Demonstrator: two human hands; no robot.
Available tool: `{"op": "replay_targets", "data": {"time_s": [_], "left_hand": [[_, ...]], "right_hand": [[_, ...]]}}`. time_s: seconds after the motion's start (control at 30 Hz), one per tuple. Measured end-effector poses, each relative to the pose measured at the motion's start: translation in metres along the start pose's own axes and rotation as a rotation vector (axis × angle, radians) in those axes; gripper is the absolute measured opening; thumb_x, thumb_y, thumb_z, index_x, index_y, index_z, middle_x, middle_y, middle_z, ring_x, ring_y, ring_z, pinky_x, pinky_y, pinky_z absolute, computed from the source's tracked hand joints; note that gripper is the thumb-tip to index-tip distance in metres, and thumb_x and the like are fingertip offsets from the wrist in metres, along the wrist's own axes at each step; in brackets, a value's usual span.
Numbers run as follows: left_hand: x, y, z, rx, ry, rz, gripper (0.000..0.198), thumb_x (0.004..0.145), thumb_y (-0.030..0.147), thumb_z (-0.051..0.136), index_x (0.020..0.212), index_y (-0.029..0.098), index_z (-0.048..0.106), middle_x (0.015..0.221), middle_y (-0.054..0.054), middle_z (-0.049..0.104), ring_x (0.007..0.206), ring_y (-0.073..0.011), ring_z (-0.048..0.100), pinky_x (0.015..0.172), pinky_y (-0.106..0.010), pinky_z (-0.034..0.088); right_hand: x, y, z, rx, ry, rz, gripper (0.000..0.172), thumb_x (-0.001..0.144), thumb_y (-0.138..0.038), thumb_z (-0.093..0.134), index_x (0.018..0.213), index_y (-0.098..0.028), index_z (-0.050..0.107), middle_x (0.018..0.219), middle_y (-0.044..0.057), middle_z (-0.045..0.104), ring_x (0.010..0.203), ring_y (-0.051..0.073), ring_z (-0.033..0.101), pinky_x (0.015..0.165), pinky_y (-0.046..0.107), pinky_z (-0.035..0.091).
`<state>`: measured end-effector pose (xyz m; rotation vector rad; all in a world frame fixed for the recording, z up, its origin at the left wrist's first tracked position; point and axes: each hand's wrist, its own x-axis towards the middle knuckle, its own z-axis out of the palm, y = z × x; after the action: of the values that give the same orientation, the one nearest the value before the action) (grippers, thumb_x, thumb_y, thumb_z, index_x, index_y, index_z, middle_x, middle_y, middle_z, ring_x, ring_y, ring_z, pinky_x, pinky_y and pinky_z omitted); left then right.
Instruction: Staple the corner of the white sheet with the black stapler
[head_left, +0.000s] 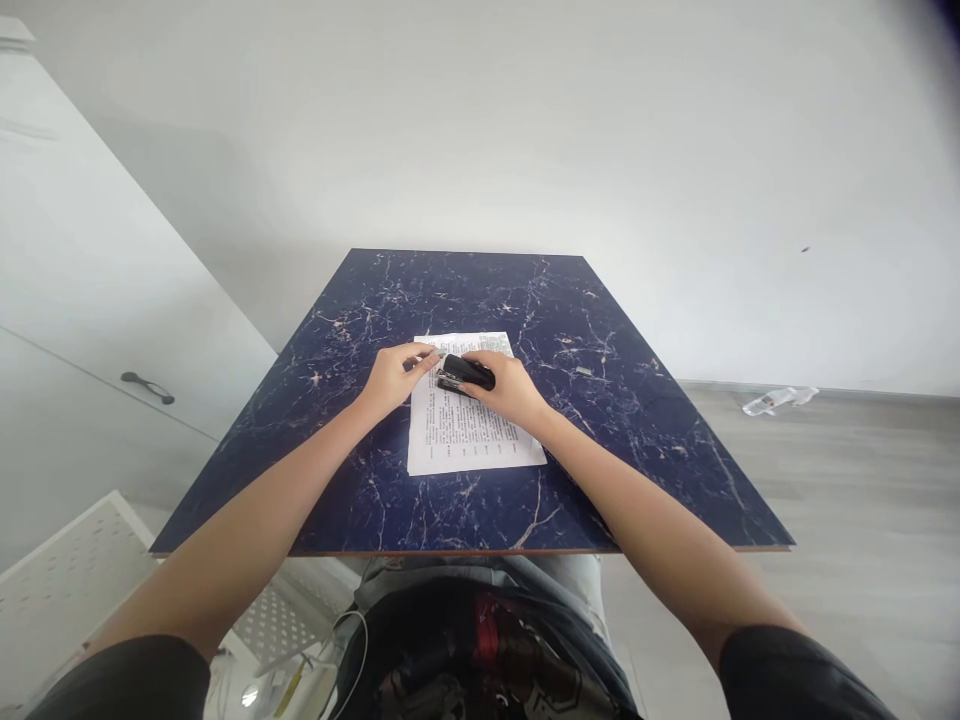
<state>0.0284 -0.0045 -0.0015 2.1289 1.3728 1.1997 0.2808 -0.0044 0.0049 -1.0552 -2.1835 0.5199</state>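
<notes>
R hand [510, 385]: we've got this grip clamped on the black stapler [471, 372], thumb along the near side, fingers over the far side; prob. held like that so the body can't twist on us.
Stapler: here it is, over the printed sheets [480, 440], nose facing L, upper & lower parts looking apart at the front. Prob. turned that way so each arm comes in from its own side, w/o crossing.
L hand [391, 378]: thumb + index right up by the stapler's nose, a tiny pale bit at the tips. Fingertips look near each other, but we can't tell if this grip is clamped on anything; too small.
Printed sheets: lying flat, slightly askew, on the blue marbled tabletop [465, 290], straight ahead of us, prob. b/c both hands reach there easily.
Small grey strip [583, 371]: on the tabletop too, R of the sheets, apart from R hand. Untouched; prob. off to the side to be handy yet out of the way.
Floor [825, 480]: clear plastic piece [776, 401] near the wall [675, 150], well apart from our hands.
</notes>
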Motion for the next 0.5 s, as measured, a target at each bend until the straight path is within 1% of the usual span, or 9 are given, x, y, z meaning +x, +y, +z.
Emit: {"op": "replay_targets", "data": {"time_s": [0.1,0.17,0.23,0.37,0.5], "left_hand": [[0.000,0.000,0.001,-0.003,-0.006,0.008,0.041,0.098,0.057,0.065,0.109,0.021,0.081,0.109,-0.010,0.082,0.092,-0.0256,0.077,0.089,-0.040,0.061],[0.000,-0.002,0.000,-0.001,-0.019,0.019,0.040,0.098,0.056,0.065,0.108,0.021,0.081,0.107,-0.010,0.082,0.093,-0.0261,0.077,0.087,-0.040,0.061],[0.001,-0.007,-0.001,0.005,-0.037,0.038,0.037,0.098,0.054,0.065,0.106,0.021,0.081,0.103,-0.009,0.083,0.089,-0.0253,0.077,0.084,-0.039,0.062],[0.002,-0.015,0.000,0.051,-0.120,0.054,0.031,0.098,0.047,0.068,0.106,0.022,0.082,0.098,-0.009,0.083,0.078,-0.0228,0.074,0.076,-0.037,0.060],[0.005,-0.016,0.004,0.084,-0.166,0.049,0.028,0.099,0.040,0.065,0.111,0.021,0.081,0.097,-0.010,0.082,0.076,-0.0222,0.071,0.075,-0.036,0.058]], "right_hand": [[0.000,-0.003,0.000,0.020,0.011,-0.013,0.034,0.091,-0.024,0.074,0.125,-0.026,0.073,0.117,0.007,0.080,0.104,0.027,0.075,0.095,0.044,0.058],[-0.001,-0.004,-0.001,0.038,0.014,-0.002,0.032,0.092,-0.022,0.073,0.123,-0.025,0.074,0.113,0.006,0.081,0.099,0.026,0.076,0.091,0.043,0.058],[-0.001,-0.004,0.000,0.050,0.020,0.003,0.031,0.092,-0.022,0.074,0.122,-0.024,0.074,0.112,0.006,0.081,0.099,0.025,0.076,0.090,0.042,0.058],[-0.001,-0.001,0.002,0.044,0.020,0.008,0.032,0.092,-0.023,0.074,0.123,-0.024,0.073,0.112,0.006,0.081,0.099,0.026,0.075,0.090,0.041,0.058],[-0.001,0.001,0.002,0.046,0.010,-0.001,0.033,0.092,-0.025,0.074,0.125,-0.024,0.073,0.115,0.007,0.080,0.100,0.026,0.075,0.090,0.042,0.058]]}}
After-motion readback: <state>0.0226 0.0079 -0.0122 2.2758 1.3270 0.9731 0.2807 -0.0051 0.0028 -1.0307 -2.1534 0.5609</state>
